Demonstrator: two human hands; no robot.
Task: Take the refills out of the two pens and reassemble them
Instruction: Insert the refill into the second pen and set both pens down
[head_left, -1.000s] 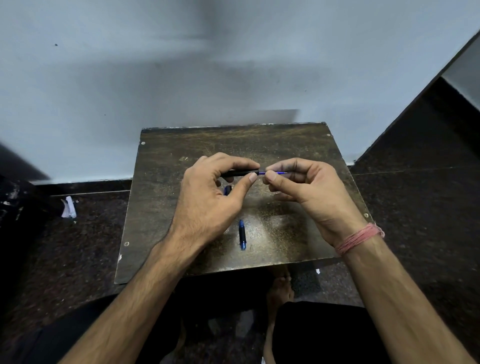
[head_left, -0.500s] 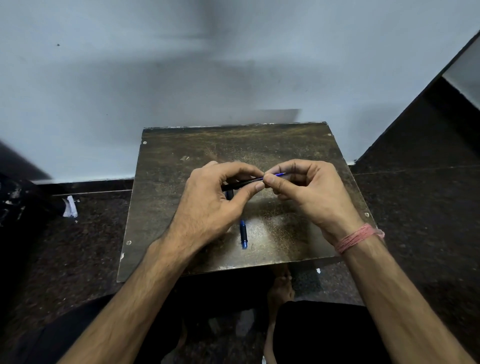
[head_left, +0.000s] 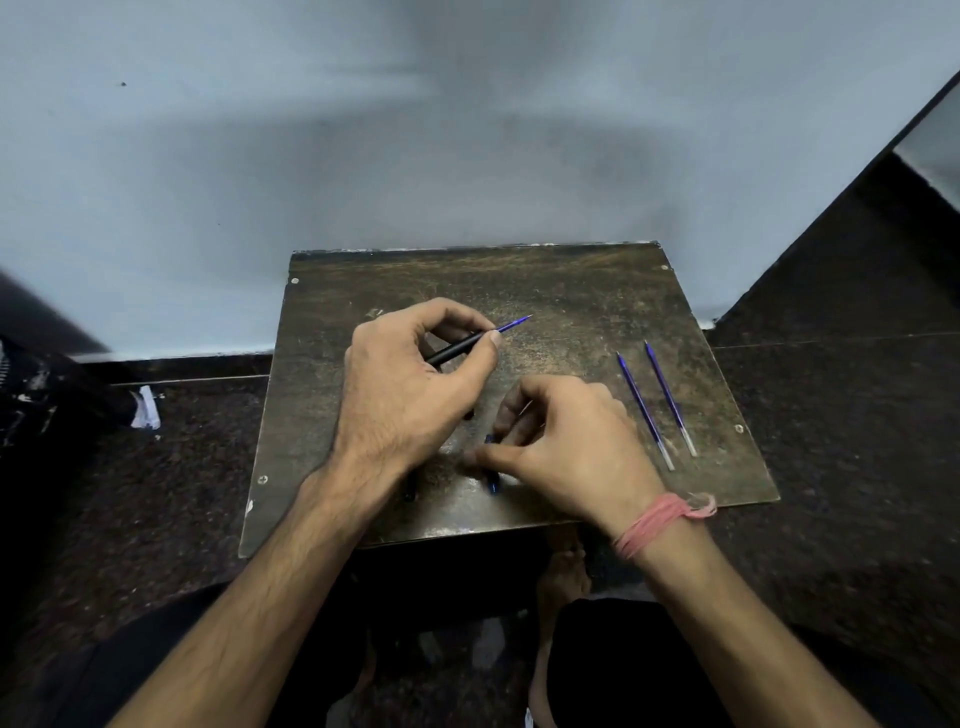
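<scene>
— What's the setting?
— A small dark wooden board (head_left: 597, 291), scuffed, sitting low on a speckled dark floor (head_left: 831, 415) against a pale blue wall (head_left: 363, 156).
— Nearest to you?
— The right hand (head_left: 566, 447), pink thread (head_left: 660, 519) round its wrist, down at the board's near part. Thumb and fingers are pinched on a short blue pen piece (head_left: 492, 480), which touches the board.
— And the left hand (head_left: 410, 389)?
— Slightly farther. It's closed on a black pen barrel (head_left: 452, 351), thumb and forefinger near the front end, and a blue refill tip (head_left: 514, 325) sticks out, angled up and right.
— Anything else?
— Two blue refills (head_left: 657, 405) lie side by side, just apart, on the board's right part.
</scene>
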